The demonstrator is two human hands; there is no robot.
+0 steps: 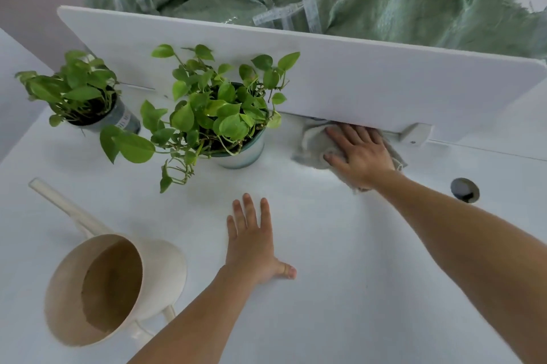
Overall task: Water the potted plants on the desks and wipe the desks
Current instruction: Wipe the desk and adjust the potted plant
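At the foot of the white divider (325,73), the right hand (359,153) presses a grey cloth (310,141) on the surface (355,275), fingers straight, tips perhaps under the panel. The left hand (251,242) lies flat, fingers spread, empty. A large potted plant (219,115) stands just left of the cloth; smaller plant (77,88) and watering can (118,283) farther left.
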